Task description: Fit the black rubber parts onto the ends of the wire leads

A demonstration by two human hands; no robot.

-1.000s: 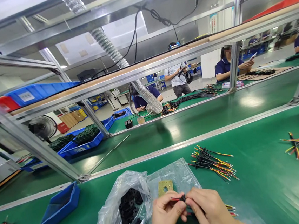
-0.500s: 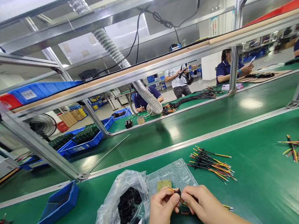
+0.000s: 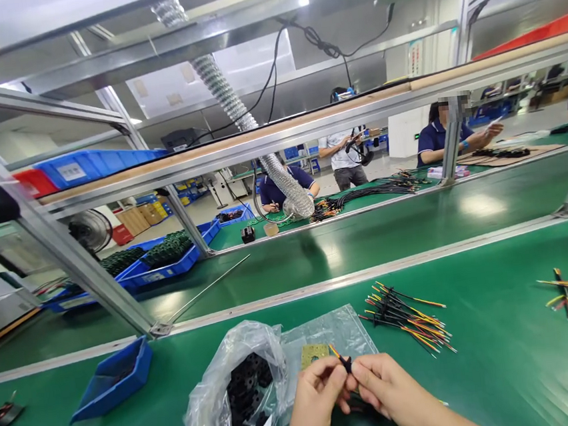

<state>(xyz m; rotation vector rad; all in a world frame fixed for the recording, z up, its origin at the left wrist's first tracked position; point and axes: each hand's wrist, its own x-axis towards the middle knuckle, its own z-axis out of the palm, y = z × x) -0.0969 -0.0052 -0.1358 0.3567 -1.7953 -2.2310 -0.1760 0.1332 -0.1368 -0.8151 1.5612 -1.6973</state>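
Left hand and right hand nearly closed, I pinch a wire at its black piece; uneven tugging could slip it.

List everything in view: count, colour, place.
Wire piles: two, black with coloured ends, right
Bags: two, clear, left of and beyond hands
Parts: many, black, in left bag
Block: one, yellowish, beyond hands
Bins: several, mostly blue, left
Hose: one, silvery, upper centre
Fan: one, dark, far left
Co-workers: at least four, blue or white tops, background
Bench: one, green, foreground
Wire piece: one, black and orange, between both hands
Left hand: one, bare, lower centre
Right hand: one, bare, lower centre
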